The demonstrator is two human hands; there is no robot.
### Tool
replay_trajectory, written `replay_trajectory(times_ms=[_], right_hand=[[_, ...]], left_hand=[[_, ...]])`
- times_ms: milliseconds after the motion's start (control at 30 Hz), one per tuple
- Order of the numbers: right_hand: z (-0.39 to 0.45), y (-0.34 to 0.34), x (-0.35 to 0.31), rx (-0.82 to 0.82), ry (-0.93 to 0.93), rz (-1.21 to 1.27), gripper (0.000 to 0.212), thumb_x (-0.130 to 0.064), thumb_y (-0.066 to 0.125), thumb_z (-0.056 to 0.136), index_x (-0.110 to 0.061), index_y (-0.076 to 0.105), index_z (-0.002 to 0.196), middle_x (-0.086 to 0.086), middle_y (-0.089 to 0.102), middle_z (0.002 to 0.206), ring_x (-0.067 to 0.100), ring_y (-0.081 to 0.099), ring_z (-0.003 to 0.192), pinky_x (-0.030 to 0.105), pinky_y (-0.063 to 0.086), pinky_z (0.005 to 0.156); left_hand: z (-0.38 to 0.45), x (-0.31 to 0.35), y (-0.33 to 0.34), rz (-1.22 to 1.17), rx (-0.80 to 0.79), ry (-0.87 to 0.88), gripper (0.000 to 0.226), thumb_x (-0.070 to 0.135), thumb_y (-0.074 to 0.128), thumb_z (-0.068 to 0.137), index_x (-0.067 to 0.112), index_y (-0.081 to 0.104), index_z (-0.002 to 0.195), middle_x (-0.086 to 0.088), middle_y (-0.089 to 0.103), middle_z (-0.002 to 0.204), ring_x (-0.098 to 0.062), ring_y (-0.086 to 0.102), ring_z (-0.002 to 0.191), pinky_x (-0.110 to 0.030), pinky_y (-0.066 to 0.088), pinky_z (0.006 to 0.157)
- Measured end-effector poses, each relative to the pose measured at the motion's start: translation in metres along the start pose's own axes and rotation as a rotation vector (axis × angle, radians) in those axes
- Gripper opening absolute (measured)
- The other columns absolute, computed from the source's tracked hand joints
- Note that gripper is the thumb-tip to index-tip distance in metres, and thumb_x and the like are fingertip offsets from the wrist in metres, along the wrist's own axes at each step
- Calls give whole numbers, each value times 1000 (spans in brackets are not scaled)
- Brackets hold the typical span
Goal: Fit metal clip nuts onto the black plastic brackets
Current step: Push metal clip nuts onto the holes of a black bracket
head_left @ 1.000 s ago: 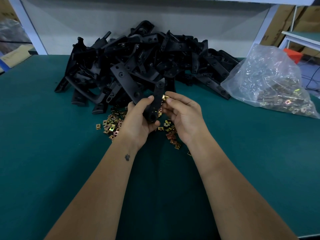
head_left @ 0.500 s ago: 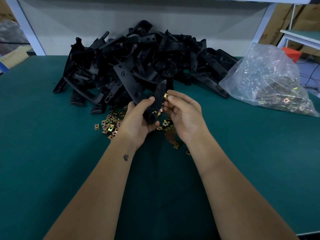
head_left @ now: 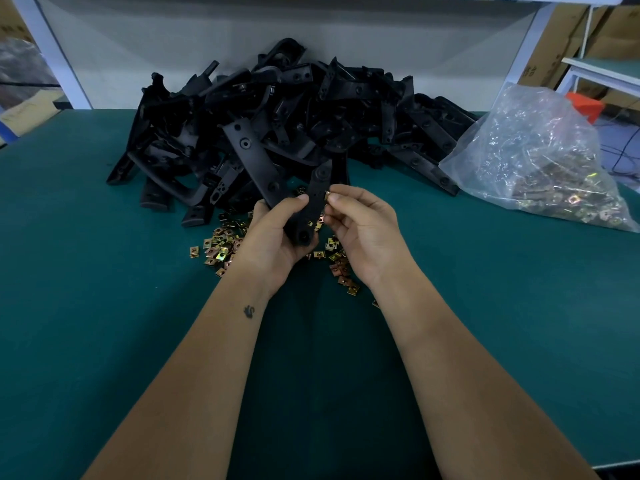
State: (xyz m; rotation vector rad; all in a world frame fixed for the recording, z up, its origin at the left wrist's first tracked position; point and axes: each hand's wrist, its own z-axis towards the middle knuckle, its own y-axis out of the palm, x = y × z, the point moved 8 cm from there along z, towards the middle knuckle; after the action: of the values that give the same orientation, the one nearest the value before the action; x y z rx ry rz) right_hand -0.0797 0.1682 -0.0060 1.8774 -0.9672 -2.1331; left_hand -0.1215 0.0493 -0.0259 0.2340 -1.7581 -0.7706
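My left hand (head_left: 277, 237) grips a long black plastic bracket (head_left: 313, 199) by its lower end and holds it upright over the green table. My right hand (head_left: 363, 230) pinches a small brass-coloured clip nut (head_left: 326, 195) against the bracket's right edge, about halfway up. Loose clip nuts (head_left: 221, 245) lie scattered on the mat under and beside both hands. A large heap of black brackets (head_left: 294, 123) sits just behind.
A clear plastic bag of clip nuts (head_left: 547, 168) lies at the right on the green table (head_left: 104, 306). White frame posts and a grey back panel stand behind the heap. Cardboard boxes and another bench are at the far right.
My right hand has brought the clip nut up against the bracket's edge. The left hand keeps its grip on the bracket, with almost no shift.
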Motion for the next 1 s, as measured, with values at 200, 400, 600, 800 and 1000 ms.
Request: replay_trajectory(times_ms=[200, 400, 600, 800, 1000], right_hand=[[-1, 1, 1, -8, 3, 4, 18, 7, 63, 86, -9, 70, 80, 6, 68, 77, 10, 63, 65, 22, 54, 64], [0, -3, 1, 12, 2, -3, 18, 4, 67, 85, -13, 70, 86, 3, 69, 79, 9, 61, 63, 21, 52, 61], [-1, -5, 1, 31, -4, 10, 19, 6, 67, 84, -12, 69, 90, 4, 63, 80, 7, 53, 57, 19, 50, 58], [0, -4, 1, -5, -9, -23, 20, 4, 67, 84, -13, 68, 93, -2, 59, 70, 6, 49, 54, 20, 48, 58], [-1, 0, 1, -72, 2, -13, 19, 4, 66, 85, -12, 65, 95, -5, 60, 66, 6, 49, 52, 20, 46, 56]], left_hand=[[-1, 1, 3, -6, -29, 4, 20, 10, 65, 90, 18, 48, 99, 0, 68, 94, -12, 69, 75, -29, 54, 60], [-4, 3, 7, 21, -74, 19, 23, 10, 64, 92, 17, 48, 107, 2, 73, 95, -12, 70, 83, -30, 56, 66], [-5, 4, 8, 106, -123, 47, 29, 9, 62, 95, 15, 45, 118, -6, 67, 119, -13, 71, 94, -26, 56, 66], [-4, 6, 7, 122, -159, 47, 32, 15, 65, 90, 16, 43, 114, -5, 65, 121, -11, 71, 96, -25, 56, 67], [-4, 9, 6, 121, -209, 41, 42, 22, 71, 76, 19, 45, 110, -5, 64, 121, -13, 70, 96, -25, 55, 67]])
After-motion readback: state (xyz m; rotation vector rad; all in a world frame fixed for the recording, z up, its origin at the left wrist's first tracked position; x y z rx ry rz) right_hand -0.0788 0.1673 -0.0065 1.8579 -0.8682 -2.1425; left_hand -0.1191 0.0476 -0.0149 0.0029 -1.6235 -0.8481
